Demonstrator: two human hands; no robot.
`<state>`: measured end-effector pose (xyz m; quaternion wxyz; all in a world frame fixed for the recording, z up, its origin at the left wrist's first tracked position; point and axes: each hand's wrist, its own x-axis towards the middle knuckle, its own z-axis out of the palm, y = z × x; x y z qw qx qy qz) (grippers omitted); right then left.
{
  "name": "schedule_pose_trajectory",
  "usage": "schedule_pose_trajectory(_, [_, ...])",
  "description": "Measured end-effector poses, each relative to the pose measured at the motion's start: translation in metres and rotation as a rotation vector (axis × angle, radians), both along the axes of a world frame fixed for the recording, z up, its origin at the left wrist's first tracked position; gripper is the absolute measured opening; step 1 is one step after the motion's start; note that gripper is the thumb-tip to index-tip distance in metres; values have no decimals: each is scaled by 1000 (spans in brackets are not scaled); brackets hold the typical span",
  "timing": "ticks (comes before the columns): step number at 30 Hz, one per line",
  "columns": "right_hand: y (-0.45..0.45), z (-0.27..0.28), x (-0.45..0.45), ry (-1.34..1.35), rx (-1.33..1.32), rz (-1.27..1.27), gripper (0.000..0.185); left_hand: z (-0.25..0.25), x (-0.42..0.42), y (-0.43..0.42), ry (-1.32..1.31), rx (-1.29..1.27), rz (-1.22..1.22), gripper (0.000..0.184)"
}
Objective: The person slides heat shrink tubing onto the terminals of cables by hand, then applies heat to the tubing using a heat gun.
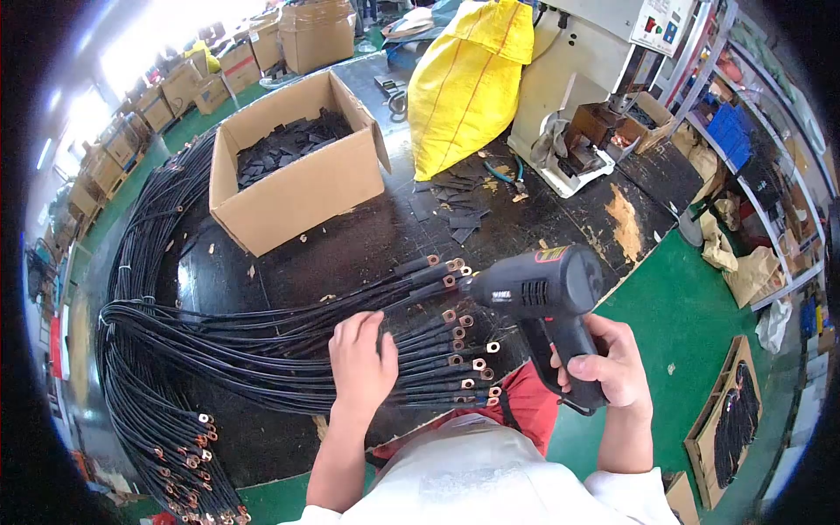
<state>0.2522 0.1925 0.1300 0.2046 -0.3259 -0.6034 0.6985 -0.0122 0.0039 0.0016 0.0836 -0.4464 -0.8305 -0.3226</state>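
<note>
My right hand (608, 363) is wrapped round the grip of a black heat gun (542, 284), whose nozzle points left toward the copper lugs (451, 267) at the cable ends. My left hand (363, 359) lies on the bundle of black cables (262, 359), its fingers bent over them; whether it grips any is hard to tell. The cables fan out to the right and end in ring-shaped lugs. A white tie (107, 312) binds them at the left, and more cable ends with lugs hang at the lower left.
An open cardboard box (297, 206) holds black pieces; similar pieces (459, 210) lie on the dark table (350, 271). Behind stand a yellow sack (464, 87) and a machine (569, 87). Pliers (509, 178) lie near it. Shelving (779, 201) is at the right.
</note>
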Motion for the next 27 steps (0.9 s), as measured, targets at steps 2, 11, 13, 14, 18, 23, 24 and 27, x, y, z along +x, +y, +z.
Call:
schedule_pose_trajectory(2, [1,1,-1,-13,4,-36,56,-1,-2,12,43,-111,28,38])
schedule_pose_trajectory(11, [2,-2,14,7,-4,-16,59,-13,-6,15,90,-73,-27,24])
schedule_pose_trajectory(13, [1,-2,13,9,-25,-15,59,-14,-6,16,93,1,12,23])
schedule_pose_trajectory(14, [0,-2,11,10,-33,-13,59,-15,-7,16,91,34,23,24])
schedule_pose_trajectory(18, [1,-2,3,-4,-43,27,59,-13,-9,13,104,141,47,26])
schedule_pose_trajectory(23, [0,-2,-8,-33,-37,59,58,-8,-9,9,48,223,86,26])
schedule_pose_trajectory(24, [-1,-2,-9,-40,-37,65,58,-7,-9,9,30,245,95,26])
schedule_pose_trajectory(27, [-2,-1,-14,-53,-48,77,58,-5,-9,9,-16,294,115,25])
